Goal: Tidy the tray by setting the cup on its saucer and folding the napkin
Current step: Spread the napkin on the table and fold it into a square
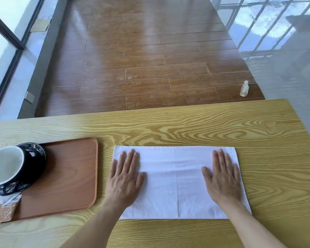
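Observation:
A white napkin (175, 181) lies flat on the wooden table, right of the tray, as a wide rectangle with a crease down its middle. My left hand (125, 178) presses flat on its left part, fingers spread. On its right part my right hand (222, 178) rests the same way, palm down. The brown tray (70, 176) sits at the left. A dark cup with a white inside (5, 165) stands on a dark patterned saucer (38, 154) at the tray's far left.
Some paper sachets (2, 210) lie at the tray's near left corner. The table's far edge (150, 106) drops to a wooden floor, where a small clear bottle (244, 88) stands. Glass panels line both sides.

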